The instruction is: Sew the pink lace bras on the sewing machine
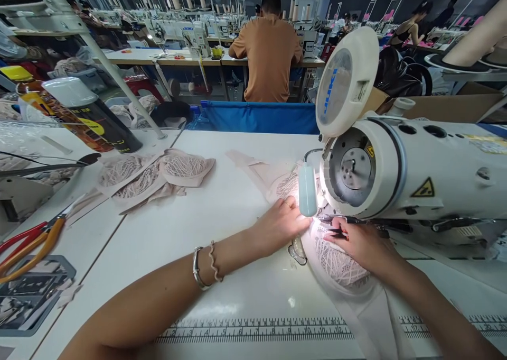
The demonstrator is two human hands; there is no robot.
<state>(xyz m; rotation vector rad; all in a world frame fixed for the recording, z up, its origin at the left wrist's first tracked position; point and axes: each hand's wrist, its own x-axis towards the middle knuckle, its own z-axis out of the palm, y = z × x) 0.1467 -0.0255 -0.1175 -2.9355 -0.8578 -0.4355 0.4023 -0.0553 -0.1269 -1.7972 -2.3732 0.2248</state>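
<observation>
Though under lace (341,260), white tabletop (206,217) in workroom (356,0)

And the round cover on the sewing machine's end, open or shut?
Open: the round cover stands swung up, baring the metal disc inside.

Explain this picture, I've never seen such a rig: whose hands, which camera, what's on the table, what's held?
No robot: one view, from a camera on a person's head, looking forward and down. The bare left hand touches pale lace fabric at a sewing machine; the right hand holds a small dark pointed tool. Leftward on the white table lie another lace piece and orange-handled scissors. Beyond, someone in a brown shirt faces away.
</observation>
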